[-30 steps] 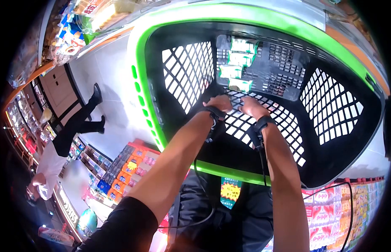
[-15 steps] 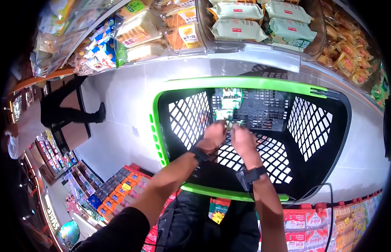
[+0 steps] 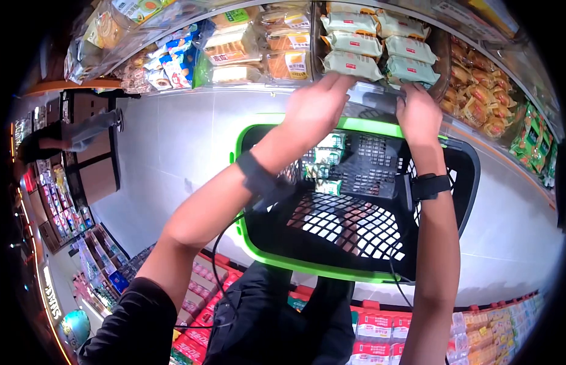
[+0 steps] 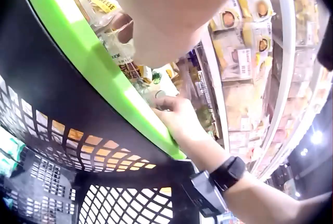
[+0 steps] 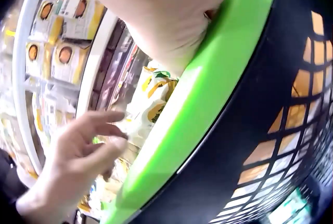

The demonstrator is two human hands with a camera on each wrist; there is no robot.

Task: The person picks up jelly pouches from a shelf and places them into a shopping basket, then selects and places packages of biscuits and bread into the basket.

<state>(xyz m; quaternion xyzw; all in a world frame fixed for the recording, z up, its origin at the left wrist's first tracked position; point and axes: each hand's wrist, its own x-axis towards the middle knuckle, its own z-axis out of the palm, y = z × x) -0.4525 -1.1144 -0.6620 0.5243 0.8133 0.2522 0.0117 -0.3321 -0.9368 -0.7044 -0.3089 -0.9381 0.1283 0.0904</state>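
My left hand [image 3: 319, 106] reaches over the basket's far rim, fingertips at the front of a pale wrapped packet [image 3: 351, 65] in the display bin. In the right wrist view its thumb and fingers stand apart with nothing between them. My right hand [image 3: 420, 115] reaches to a pale green packet [image 3: 410, 71] beside it, fingers extended at its near edge. Below both hands is a black shopping basket [image 3: 268, 249] with a bright green rim. Several green-and-white packets [image 3: 328, 156] lie in a row at its far left.
Sliced bread packs [image 3: 234, 48] fill the bin to the left, and wrapped buns [image 3: 480, 91] the one to the right. Red and white packs [image 3: 374, 325] are stacked near my legs. Cables [image 3: 217, 258] trail from the wrist bands. A person [image 3: 70, 137] is at far left.
Both hands have risen out of the basket and moved forward over its far rim to the pale packets. The view has tilted up toward the shelf. The packets in the basket stay there.
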